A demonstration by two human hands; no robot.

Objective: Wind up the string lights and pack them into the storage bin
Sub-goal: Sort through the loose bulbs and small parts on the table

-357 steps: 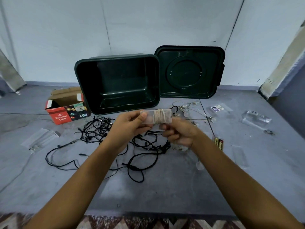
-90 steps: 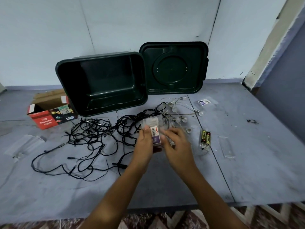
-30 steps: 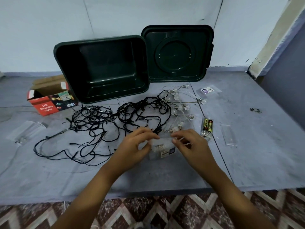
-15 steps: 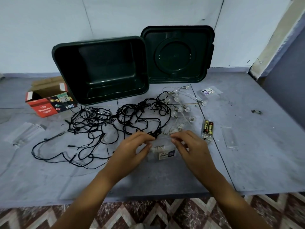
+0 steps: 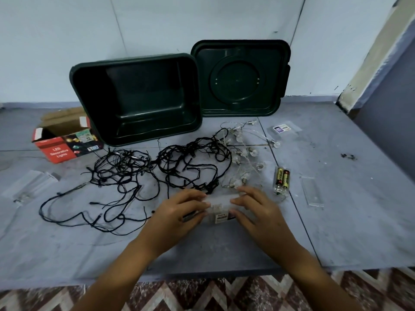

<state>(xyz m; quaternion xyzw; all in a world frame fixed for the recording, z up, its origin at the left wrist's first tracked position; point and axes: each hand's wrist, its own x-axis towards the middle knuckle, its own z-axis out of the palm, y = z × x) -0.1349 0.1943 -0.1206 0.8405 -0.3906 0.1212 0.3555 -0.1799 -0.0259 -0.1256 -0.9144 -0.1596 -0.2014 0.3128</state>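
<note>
Two hands grip the clear case by its ends, left hand and right hand (between string lights and table edge).

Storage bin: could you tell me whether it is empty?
Empty: the storage bin shows a bare floor; the black string lights lie outside it.

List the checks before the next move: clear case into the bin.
1. Grip on the clear case: left hand and right hand both hold it. Ok.
2. Case closed: cannot tell.
3. Storage bin open, lid off and standing beside it: ok.
4. Black string lights wound up: not ok, a loose tangle.
5. Bulb string wound up: not ok, spread out loose.
</note>
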